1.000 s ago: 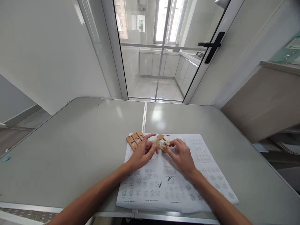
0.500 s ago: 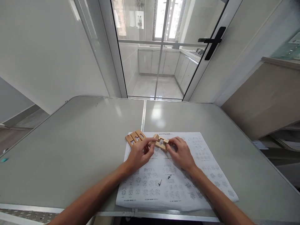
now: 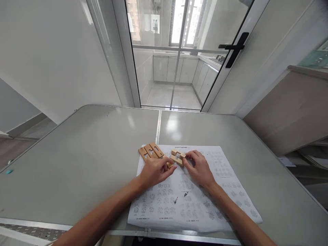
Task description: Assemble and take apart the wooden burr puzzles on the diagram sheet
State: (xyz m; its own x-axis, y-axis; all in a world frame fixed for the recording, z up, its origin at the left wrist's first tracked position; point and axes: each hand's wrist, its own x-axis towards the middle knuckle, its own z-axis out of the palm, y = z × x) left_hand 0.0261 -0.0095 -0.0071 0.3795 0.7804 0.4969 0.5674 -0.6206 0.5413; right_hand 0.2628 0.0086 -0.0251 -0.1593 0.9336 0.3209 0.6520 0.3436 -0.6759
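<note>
My left hand (image 3: 156, 170) has its fingers bent around a small wooden block (image 3: 169, 165), partly hidden by the fingers. Just beyond it, notched wooden puzzle blocks (image 3: 176, 160) lie against each other on the printed sheet (image 3: 197, 205). My right hand (image 3: 200, 167) pinches a short wooden puzzle block (image 3: 182, 155) at the right end of this group. Three flat wooden pieces with cut-out slots (image 3: 150, 150) lie side by side beyond my left hand, and one of them bears a dark mark like a Z.
The sheet, with rows of line drawings, lies on a grey table (image 3: 102, 153) with a metal seam (image 3: 159, 126). A small teal object (image 3: 9, 171) is at the far left edge. A glass door (image 3: 176, 68) with a black handle (image 3: 237, 49) stands behind the table.
My left hand has drawn back towards me from the notched blocks, and a small block now shows at its fingers. My right hand stays at the group. The view has shifted slightly.
</note>
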